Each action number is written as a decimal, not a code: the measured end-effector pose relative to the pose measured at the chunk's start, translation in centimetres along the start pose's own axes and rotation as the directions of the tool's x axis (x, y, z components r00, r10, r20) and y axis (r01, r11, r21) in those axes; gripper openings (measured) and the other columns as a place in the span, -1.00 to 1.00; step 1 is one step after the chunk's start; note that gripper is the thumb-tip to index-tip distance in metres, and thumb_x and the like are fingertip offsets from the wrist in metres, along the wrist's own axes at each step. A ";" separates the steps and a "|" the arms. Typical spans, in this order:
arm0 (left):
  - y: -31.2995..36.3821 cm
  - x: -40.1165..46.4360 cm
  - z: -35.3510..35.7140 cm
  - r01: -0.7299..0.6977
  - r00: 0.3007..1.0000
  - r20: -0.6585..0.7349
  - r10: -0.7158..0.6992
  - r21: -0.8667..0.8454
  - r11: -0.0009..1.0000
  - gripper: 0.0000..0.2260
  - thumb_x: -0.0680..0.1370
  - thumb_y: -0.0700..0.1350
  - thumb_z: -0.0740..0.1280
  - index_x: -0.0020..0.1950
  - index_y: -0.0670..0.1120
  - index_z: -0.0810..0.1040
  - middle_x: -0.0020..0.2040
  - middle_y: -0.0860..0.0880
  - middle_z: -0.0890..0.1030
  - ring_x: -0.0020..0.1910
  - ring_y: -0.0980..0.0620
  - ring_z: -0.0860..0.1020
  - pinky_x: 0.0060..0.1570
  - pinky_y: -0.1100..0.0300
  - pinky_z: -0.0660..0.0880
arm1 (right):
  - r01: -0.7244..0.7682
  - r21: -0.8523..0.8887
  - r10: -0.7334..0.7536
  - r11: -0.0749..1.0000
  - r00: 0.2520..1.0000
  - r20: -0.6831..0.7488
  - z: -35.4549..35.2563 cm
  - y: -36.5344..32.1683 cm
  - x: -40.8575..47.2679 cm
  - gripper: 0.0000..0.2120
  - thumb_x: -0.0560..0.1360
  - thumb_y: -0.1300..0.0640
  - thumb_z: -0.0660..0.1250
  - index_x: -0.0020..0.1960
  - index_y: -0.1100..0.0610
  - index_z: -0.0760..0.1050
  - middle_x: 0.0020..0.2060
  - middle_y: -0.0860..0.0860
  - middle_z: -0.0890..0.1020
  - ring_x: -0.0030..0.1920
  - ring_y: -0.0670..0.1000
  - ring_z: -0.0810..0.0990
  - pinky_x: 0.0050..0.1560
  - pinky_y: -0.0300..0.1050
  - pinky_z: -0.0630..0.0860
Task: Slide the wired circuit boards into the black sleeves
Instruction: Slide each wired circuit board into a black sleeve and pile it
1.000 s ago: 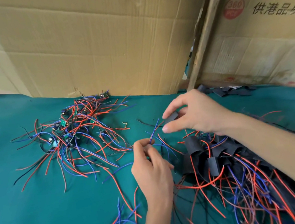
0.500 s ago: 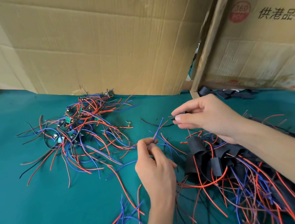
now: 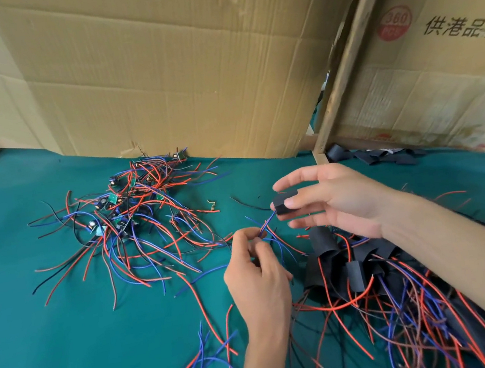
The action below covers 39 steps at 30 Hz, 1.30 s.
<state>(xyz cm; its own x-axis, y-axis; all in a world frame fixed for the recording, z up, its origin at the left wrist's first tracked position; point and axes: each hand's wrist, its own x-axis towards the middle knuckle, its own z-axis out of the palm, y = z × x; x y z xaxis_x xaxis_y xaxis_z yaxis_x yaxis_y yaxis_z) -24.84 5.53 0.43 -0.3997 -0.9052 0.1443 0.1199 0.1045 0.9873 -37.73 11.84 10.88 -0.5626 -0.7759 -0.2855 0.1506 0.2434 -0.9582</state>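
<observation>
My right hand pinches a black sleeve between thumb and fingers, above the green table. Blue and red wires come out of the sleeve's left end and run down to my left hand, which pinches them at its fingertips. The circuit board itself is hidden inside the sleeve. A tangle of bare wired circuit boards lies at the left. A heap of sleeved boards with trailing wires sits under my right forearm.
Cardboard walls stand close behind the green table cloth. Empty black sleeves lie at the back right by a wooden post. Loose red and blue wires trail near the front edge.
My right hand has opened its outer fingers and turned, so the black sleeve now shows at its fingertips. The wires have drawn further into the sleeve; my left hand stays on them.
</observation>
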 end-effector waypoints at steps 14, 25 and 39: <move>0.4 -0.3 -0.4 -0.041 0.989 0.137 0.051 -0.071 0.997 -0.73 0.42 -0.16 0.11 0.01 0.09 0.48 -0.15 0.08 0.67 -0.43 -0.04 0.59 -0.31 0.09 0.54 | 0.170 -0.581 -0.116 0.796 0.985 0.129 2.1 0.4 -0.1 -0.76 0.30 0.39 0.60 -0.11 0.15 0.71 -0.25 0.00 0.70 -0.29 -0.11 0.61 -0.09 -0.20 0.57; -0.2 -0.2 0.1 -0.177 0.978 0.124 0.168 0.065 0.982 -0.82 0.58 -0.03 0.23 0.12 0.00 0.54 -0.04 0.09 0.55 -0.09 0.09 0.52 -0.06 0.23 0.43 | 0.214 -0.742 -0.200 0.635 0.974 0.110 2.1 -0.9 -0.3 -0.82 0.62 0.28 0.28 0.01 0.10 0.65 -0.20 0.04 0.75 -0.26 -0.04 0.76 -0.06 -0.02 0.69; -0.1 -0.1 0.0 -0.066 0.991 0.115 0.069 -0.031 0.997 -0.82 0.60 0.02 0.20 -0.14 0.01 0.51 -0.29 0.07 0.59 -0.25 0.00 0.60 -0.17 0.08 0.52 | 0.419 -0.697 -0.556 0.582 0.831 0.036 1.8 -4.7 -1.0 -0.92 0.52 0.32 0.44 -0.14 0.20 0.65 -0.36 0.02 0.66 -0.42 0.01 0.69 -0.42 -0.17 0.56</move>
<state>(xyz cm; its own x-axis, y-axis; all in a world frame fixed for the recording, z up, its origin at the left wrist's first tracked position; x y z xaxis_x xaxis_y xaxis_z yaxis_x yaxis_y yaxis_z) -24.81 5.58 0.35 -0.4927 -0.8421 0.2192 0.1738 0.1516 0.9730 -36.41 10.44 15.66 -0.5220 -0.8004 0.2948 -0.7149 0.2220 -0.6631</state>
